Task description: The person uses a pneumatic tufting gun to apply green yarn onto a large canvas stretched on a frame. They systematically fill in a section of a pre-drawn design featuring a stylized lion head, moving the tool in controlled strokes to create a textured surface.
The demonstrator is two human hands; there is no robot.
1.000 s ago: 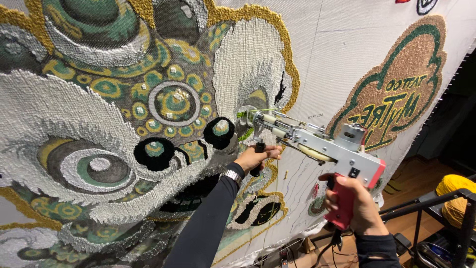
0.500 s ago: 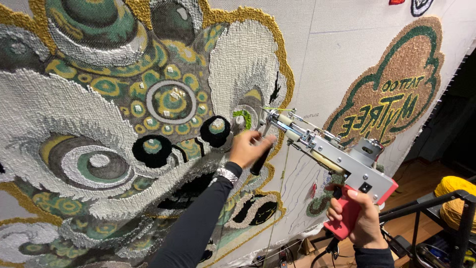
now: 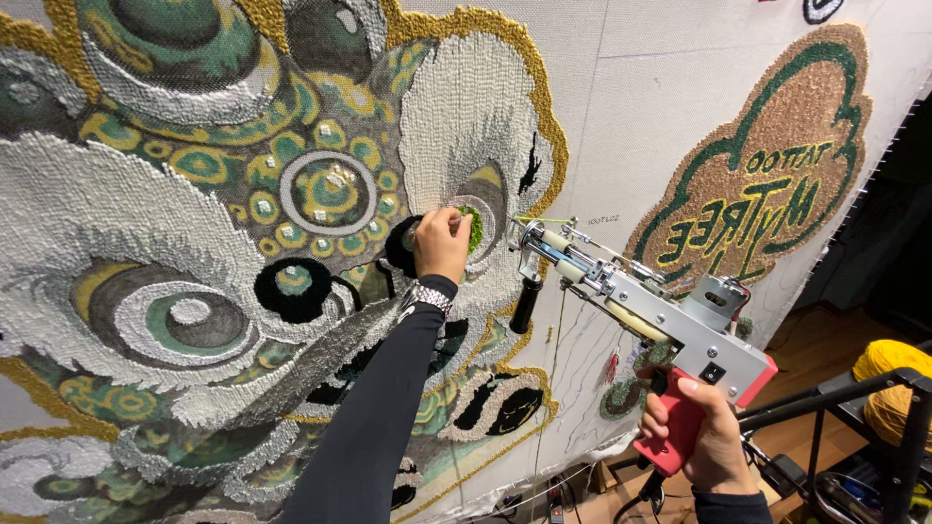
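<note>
Yarn in white, green, gold and black covers the big tufted lion-face rug (image 3: 194, 291) stretched upright on pale backing cloth (image 3: 631, 116). The left hand (image 3: 443, 243), at the end of a black sleeve with a beaded bracelet (image 3: 425, 296), presses against the pile, its fingers bunched and pinching at a small bright green tufted patch (image 3: 474, 229) beside a black pompom-like circle (image 3: 400, 247). Just right of it hangs the silver tufting gun with a red grip (image 3: 641, 311), its needle end near the green patch but apart from the cloth. The right hand (image 3: 694, 437) is wrapped tight around the red grip. Farther right sit a brown and green tufted tree-shaped piece (image 3: 767, 165) and a yellow yarn cone (image 3: 888, 374).
</note>
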